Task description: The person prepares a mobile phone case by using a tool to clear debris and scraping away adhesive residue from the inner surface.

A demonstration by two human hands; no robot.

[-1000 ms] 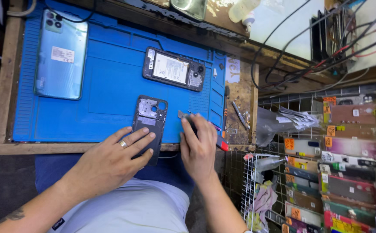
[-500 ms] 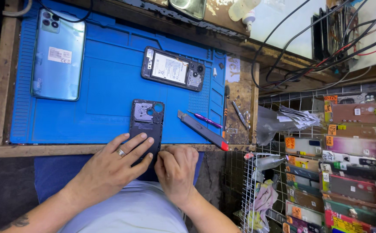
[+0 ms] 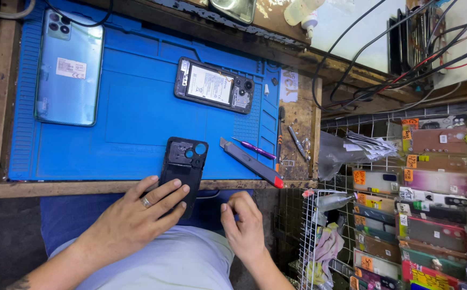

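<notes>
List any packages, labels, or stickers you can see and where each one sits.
White rectangular sticker: on the light blue phone back, mat's far left.
White label: covers the opened phone, mat's centre top.
Packaged phone cases: hung on the wire rack at right, flat packets with orange tags.
</notes>
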